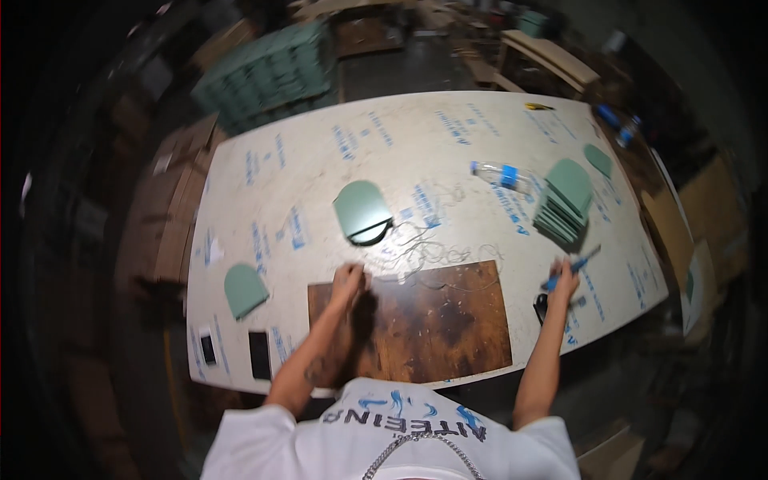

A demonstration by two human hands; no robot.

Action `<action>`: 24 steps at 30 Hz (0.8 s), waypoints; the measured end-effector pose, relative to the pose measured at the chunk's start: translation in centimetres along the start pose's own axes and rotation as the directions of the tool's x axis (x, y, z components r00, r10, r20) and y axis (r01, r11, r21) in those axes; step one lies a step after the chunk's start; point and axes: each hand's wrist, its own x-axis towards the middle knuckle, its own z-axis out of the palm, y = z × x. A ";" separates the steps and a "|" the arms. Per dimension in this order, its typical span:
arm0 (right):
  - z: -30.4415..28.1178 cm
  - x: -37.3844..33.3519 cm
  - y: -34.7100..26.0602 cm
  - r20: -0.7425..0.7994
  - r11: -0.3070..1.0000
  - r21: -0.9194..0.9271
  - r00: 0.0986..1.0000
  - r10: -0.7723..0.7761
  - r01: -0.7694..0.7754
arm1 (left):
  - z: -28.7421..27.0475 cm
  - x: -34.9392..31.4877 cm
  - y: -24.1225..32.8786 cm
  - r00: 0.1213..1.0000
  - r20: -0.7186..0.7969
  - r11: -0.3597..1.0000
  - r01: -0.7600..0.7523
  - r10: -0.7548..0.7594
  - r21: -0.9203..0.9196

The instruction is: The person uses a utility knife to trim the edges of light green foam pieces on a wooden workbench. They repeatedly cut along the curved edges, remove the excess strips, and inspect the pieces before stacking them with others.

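My left hand [350,282] is closed above the far left edge of a stained brown wooden board [444,324]; whatever its fingers hold, if anything, is too small to make out. Thin pale strands [416,250] lie in loose loops just beyond the board. At the right, my right hand [566,284] grips a slim blue-handled tool [580,266] with a narrow dark tip pointing away to the right. A small black object [542,307] sits beside that wrist. Beyond my left hand, green round-ended panels [362,206] rest over a white, dark-edged piece [373,234].
A stack of green panels [560,208] stands at the right, near a clear plastic bottle [504,176]. One green panel [245,290] and two phone-like dark things [260,354] lie left on the white table [320,160]. Green stacked goods [272,72] and cartons [164,208] surround it.
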 end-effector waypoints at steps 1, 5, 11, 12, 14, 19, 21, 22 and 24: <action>-2.1 -3.3 0.8 -0.095 0.990 -0.108 0.992 0.082 -0.092 | -0.1 2.0 -0.2 0.998 -0.062 1.000 -0.006 0.006 0.005; -11.9 -15.1 5.2 -0.163 0.961 -0.149 0.964 0.208 -0.233 | -4.1 12.8 -3.3 0.953 -0.290 0.952 0.010 0.083 0.306; -25.8 -28.3 6.1 -0.432 0.936 -0.088 0.859 0.273 -0.342 | -4.6 19.3 -3.4 0.950 -0.310 0.829 0.197 -0.030 0.523; -35.4 -27.9 7.1 -0.492 0.934 -0.118 0.836 0.241 -0.338 | 1.2 18.9 -1.3 0.951 -0.183 0.877 0.301 -0.249 0.375; -33.2 -31.0 7.1 -0.520 0.878 -0.220 0.813 0.263 -0.425 | -0.3 19.1 -1.7 0.894 -0.398 0.837 0.373 -0.208 0.401; -31.5 -34.2 6.5 -0.530 0.814 -0.347 0.814 0.239 -0.465 | 2.4 17.9 -1.2 0.916 -0.400 0.755 0.255 0.010 0.604; -30.8 -35.2 6.4 -0.518 0.799 -0.379 0.823 0.234 -0.466 | 2.9 17.6 -1.7 0.948 -0.301 0.752 0.126 0.100 0.647; -30.6 -35.8 6.3 -0.516 0.791 -0.396 0.825 0.228 -0.466 | 3.4 17.3 -1.8 0.929 -0.319 0.710 0.095 0.190 0.698; -30.0 -37.1 6.2 -0.519 0.773 -0.423 0.826 0.222 -0.473 | 4.9 17.0 -1.9 0.868 -0.336 0.612 0.047 0.366 0.789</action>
